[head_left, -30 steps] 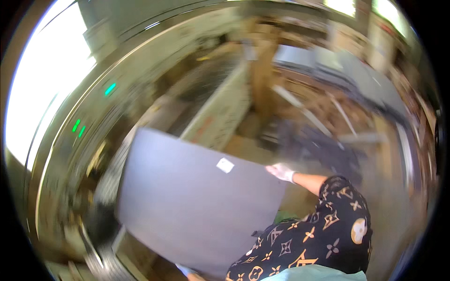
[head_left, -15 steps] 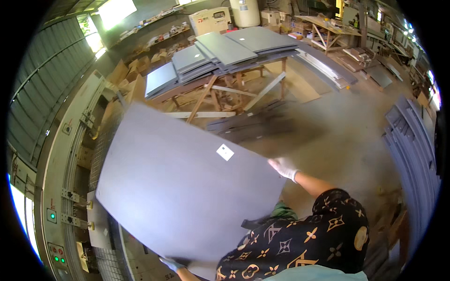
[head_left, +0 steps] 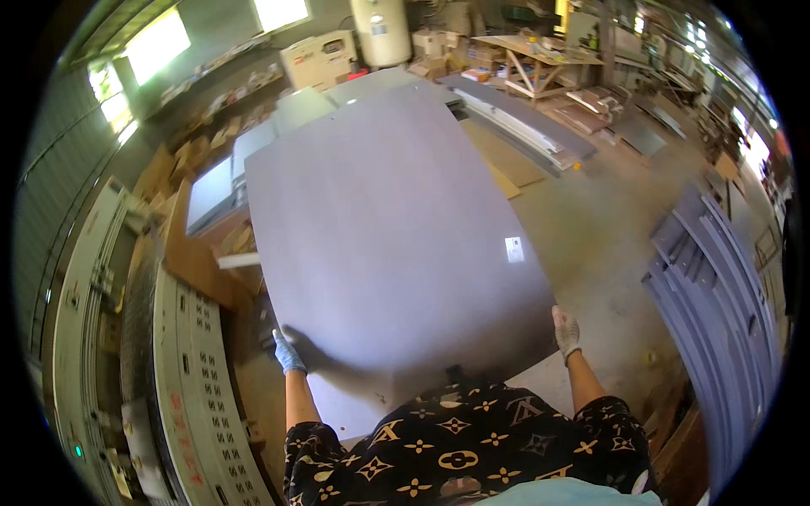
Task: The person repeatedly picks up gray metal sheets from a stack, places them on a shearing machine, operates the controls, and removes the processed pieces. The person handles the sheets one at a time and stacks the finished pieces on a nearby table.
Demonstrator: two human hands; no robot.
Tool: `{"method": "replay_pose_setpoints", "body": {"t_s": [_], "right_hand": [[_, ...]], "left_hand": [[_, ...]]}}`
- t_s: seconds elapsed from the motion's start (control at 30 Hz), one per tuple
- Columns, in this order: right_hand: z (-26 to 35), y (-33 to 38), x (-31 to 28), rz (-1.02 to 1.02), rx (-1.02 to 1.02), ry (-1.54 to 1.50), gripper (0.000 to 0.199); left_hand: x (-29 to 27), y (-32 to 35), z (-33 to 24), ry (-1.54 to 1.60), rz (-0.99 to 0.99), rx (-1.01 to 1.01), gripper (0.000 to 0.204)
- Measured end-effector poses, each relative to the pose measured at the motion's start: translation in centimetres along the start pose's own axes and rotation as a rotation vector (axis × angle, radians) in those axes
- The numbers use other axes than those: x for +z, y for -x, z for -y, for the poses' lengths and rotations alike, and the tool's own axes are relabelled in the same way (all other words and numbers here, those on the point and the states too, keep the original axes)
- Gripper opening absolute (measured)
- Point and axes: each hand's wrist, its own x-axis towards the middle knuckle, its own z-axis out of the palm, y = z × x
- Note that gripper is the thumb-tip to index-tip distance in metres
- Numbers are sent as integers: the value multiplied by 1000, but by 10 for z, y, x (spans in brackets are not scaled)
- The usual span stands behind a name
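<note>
Mostly, the grey panel (head_left: 388, 228) lies beyond both grips (head_left: 288, 354) (head_left: 567, 332).

A cream tank (head_left: 381, 35) stands between a boxy beige unit (head_left: 316, 61) and a wooden workbench (head_left: 525, 47).

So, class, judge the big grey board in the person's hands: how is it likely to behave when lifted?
The board is probably stiff: its broad face shows no folds or creases. It may tip far-end down, since the left hand and right hand hold it near its close end. Its smooth, faintly shiny face could be slippery.
</note>
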Motion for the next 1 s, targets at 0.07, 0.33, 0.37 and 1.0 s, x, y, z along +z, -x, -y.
{"method": "replay_pose_setpoints", "body": {"t_s": [0.07,0.33,0.37,1.0], "right_hand": [[-40,-34,-4,-127,-63,17,59],[-7,-29,-49,-78,56,123,70],[-3,-34,-63,-113,38,91,70],[143,-188,-31,20,-274,200,61]], "left_hand": [[71,1,-25,67,144,2,90],[101,32,-33,272,681,-99,62],[109,49,-31,219,714,-67,57],[54,67,-76,-164,425,545,47]]}}
